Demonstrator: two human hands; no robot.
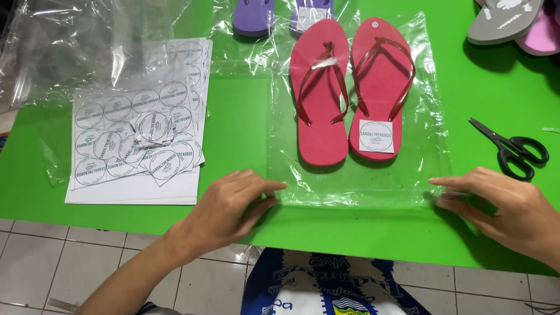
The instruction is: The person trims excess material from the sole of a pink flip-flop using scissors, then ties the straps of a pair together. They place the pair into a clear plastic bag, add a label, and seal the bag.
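A pair of red flip-flops (344,93) lies inside a clear plastic bag (420,169) on the green table top (245,122). A white square label sits on the heel of the right sandal. My left hand (230,207) pinches the bag's near left corner. My right hand (507,207) pinches the bag's near right corner. Both hands hold the open end of the bag flat against the table.
White sheets of round printed stickers (137,137) lie at the left, under loose clear bags (76,46). Black scissors (510,149) rest at the right. Purple sandals (280,14) sit at the back, grey and pink sandals (513,23) at the back right.
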